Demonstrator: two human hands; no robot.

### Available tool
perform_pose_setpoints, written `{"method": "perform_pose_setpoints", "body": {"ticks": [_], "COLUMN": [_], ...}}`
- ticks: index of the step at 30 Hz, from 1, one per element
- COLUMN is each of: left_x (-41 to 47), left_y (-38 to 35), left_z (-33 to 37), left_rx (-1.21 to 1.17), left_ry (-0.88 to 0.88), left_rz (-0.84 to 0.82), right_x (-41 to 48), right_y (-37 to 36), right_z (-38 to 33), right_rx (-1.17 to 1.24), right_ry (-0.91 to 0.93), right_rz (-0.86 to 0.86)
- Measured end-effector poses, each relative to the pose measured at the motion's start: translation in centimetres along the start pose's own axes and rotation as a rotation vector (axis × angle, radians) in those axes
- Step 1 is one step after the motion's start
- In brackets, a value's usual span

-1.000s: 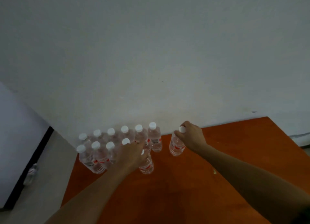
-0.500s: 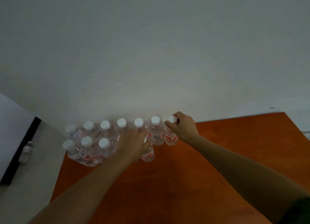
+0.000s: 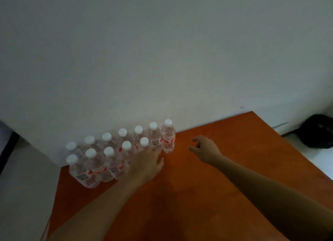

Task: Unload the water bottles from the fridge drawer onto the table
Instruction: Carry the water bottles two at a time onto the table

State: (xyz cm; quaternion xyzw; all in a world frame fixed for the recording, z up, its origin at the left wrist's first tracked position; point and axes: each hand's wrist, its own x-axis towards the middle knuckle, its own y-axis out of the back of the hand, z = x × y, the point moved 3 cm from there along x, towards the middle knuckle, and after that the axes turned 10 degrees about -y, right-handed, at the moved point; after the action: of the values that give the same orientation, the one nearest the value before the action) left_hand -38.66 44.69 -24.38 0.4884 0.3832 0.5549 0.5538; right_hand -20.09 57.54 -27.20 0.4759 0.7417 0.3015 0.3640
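Several clear water bottles [image 3: 93,161] with white caps and red labels stand in two rows at the far left of the orange table [image 3: 198,195], against the wall. My left hand [image 3: 147,161] wraps the lower body of the rightmost front-row bottle [image 3: 144,142], which stands on the table; its base is hidden by the hand. The back row's rightmost bottle [image 3: 168,136] stands alone and upright. My right hand [image 3: 203,148] hovers a little to its right, fingers curled apart, holding nothing.
A white wall [image 3: 162,60] rises right behind the bottles. A black bag [image 3: 319,132] lies on the floor past the table's right edge. Grey floor [image 3: 27,186] and a dark vertical edge [image 3: 7,147] lie to the left. Bare tabletop spreads near and right.
My right hand set its bottle at the right end of the back row, let go and drew back to the right. My left hand pushed its bottle into the front row.
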Motion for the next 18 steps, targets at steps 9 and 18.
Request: {"method": "perform_pose_setpoints", "body": {"ticks": [9,18], "left_x": [-0.4,3.3], "left_y": [-2.6,-6.1], "left_z": [14.9,39.0], "left_rx": [0.069,0.067], "left_ry": [-0.351,-0.650], "left_rz": [-0.261,-0.279], "right_x": [-14.0,-29.2], "right_y": [8.0,19.3], "right_z": [11.6,30.7], "right_rx": [-0.008,0.093], "right_ry": [-0.212,-0.505], "right_rz": [0.104,0.382]}}
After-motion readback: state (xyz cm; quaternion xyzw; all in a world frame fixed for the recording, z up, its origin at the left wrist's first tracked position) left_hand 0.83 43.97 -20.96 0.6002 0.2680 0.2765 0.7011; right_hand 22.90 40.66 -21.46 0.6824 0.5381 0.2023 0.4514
